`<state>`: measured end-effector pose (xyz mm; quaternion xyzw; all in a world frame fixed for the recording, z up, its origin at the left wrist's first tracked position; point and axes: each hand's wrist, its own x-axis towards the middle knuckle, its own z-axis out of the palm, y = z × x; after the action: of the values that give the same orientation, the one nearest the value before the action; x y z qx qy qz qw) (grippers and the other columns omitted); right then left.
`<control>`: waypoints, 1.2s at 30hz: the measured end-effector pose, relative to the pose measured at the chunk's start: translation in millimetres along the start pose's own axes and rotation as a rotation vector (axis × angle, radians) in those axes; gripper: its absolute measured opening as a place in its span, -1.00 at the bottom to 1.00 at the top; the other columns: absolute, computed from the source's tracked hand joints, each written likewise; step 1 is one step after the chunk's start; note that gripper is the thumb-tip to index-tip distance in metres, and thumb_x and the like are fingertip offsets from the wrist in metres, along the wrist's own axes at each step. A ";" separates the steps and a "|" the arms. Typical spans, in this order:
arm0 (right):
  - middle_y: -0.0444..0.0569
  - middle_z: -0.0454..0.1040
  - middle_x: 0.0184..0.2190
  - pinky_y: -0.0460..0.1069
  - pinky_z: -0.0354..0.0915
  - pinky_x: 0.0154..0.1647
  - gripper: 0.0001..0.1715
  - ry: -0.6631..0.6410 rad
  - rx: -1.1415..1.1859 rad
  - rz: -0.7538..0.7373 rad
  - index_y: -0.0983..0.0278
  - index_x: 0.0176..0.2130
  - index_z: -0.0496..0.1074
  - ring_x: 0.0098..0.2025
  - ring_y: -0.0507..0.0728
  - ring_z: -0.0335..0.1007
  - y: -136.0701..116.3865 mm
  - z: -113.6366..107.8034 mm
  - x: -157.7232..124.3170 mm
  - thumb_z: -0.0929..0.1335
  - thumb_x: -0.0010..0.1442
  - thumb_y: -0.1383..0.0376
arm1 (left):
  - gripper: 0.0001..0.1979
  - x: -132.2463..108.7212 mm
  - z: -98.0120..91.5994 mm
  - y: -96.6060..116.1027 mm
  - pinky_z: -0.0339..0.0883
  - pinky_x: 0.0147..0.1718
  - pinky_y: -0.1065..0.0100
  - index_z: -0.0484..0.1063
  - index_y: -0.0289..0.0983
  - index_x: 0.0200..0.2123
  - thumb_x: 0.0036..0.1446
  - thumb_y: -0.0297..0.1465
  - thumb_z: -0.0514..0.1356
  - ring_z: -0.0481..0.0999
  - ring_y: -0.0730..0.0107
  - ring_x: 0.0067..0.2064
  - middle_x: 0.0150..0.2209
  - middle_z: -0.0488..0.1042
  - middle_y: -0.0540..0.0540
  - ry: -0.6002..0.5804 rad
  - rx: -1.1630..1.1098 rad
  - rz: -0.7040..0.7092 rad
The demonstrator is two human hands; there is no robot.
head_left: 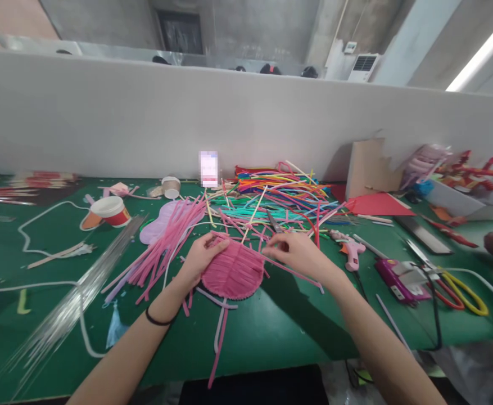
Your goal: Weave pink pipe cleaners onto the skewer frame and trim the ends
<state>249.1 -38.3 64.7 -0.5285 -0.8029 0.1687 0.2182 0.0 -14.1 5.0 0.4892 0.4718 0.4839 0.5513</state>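
My left hand (206, 256) grips the upper left edge of a rounded, ribbed pink pipe-cleaner piece (233, 270), thumb on top. At its upper right edge, my right hand (290, 250) has its fingers pinched at a pink pipe cleaner (299, 274), which runs out to the lower right under the wrist. Exactly how the fingertips meet it is hard to see. Below the ribbed piece lie loose pink and lilac stems (221, 337). Left of it is a bundle of pink pipe cleaners (168, 239), partly over a lilac petal-shaped piece (151, 229).
Many-coloured pipe cleaners (280, 191) pile up at the back. To the right are a pink glue gun (353, 252), a purple power strip (402, 281) and large scissors (452, 287). A paper cup (113, 211), thin wires (90, 281) and white cable (81, 315) lie left.
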 end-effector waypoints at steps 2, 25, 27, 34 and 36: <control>-0.08 0.51 -0.54 -0.05 0.06 -0.49 -0.71 -0.082 -0.134 0.053 0.20 -0.36 0.56 -0.49 0.10 0.38 9.0 6.6 -19.7 0.40 0.14 0.04 | -0.59 1.3 0.5 -0.9 0.34 -0.35 0.39 0.56 -0.29 -0.22 -0.13 -0.16 0.39 0.51 0.26 -0.31 -0.34 0.56 -0.12 0.022 -0.023 0.010; 0.08 0.40 -0.11 0.09 0.33 -0.04 -0.63 0.304 0.085 -0.184 0.14 0.06 0.47 -0.05 0.18 0.35 15.4 48.3 -4.6 0.26 0.29 0.27 | -0.64 2.9 -4.8 -1.9 0.33 -0.37 0.42 0.51 -0.30 -0.37 -0.20 -0.19 0.45 0.47 0.41 -0.40 -0.41 0.51 -0.01 0.128 -0.170 -0.035; 0.08 0.31 0.01 0.13 0.27 0.08 -0.47 0.326 0.157 -0.154 0.08 0.19 0.33 0.08 0.21 0.26 20.0 45.9 -5.4 0.35 0.23 0.21 | -0.65 3.4 -5.6 -1.0 0.33 -0.38 0.43 0.49 -0.29 -0.38 -0.20 -0.22 0.45 0.46 0.43 -0.41 -0.43 0.49 0.01 0.142 -0.226 -0.041; 0.07 0.38 0.10 0.17 0.10 0.23 -0.36 0.246 0.563 -0.067 0.15 0.23 0.17 0.19 0.19 0.24 32.0 46.9 1.8 0.33 0.23 0.06 | -0.72 5.0 -7.9 -3.6 0.28 -0.38 0.48 0.48 -0.27 -0.42 -0.16 -0.26 0.43 0.44 0.48 -0.40 -0.43 0.47 0.06 0.115 -0.232 -0.033; 0.04 0.47 -0.04 0.11 0.22 0.12 -0.50 0.251 0.604 -0.018 0.19 0.10 0.31 0.04 0.17 0.37 33.8 49.6 4.7 0.33 0.23 0.06 | -0.73 4.9 -8.5 -5.1 0.27 -0.37 0.49 0.48 -0.26 -0.42 -0.15 -0.26 0.43 0.44 0.49 -0.39 -0.41 0.47 0.07 0.102 -0.209 -0.031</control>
<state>247.4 -23.0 6.4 -0.4492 -0.6881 0.3307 0.4641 -7.7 -8.8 -1.0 0.3962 0.4537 0.5463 0.5819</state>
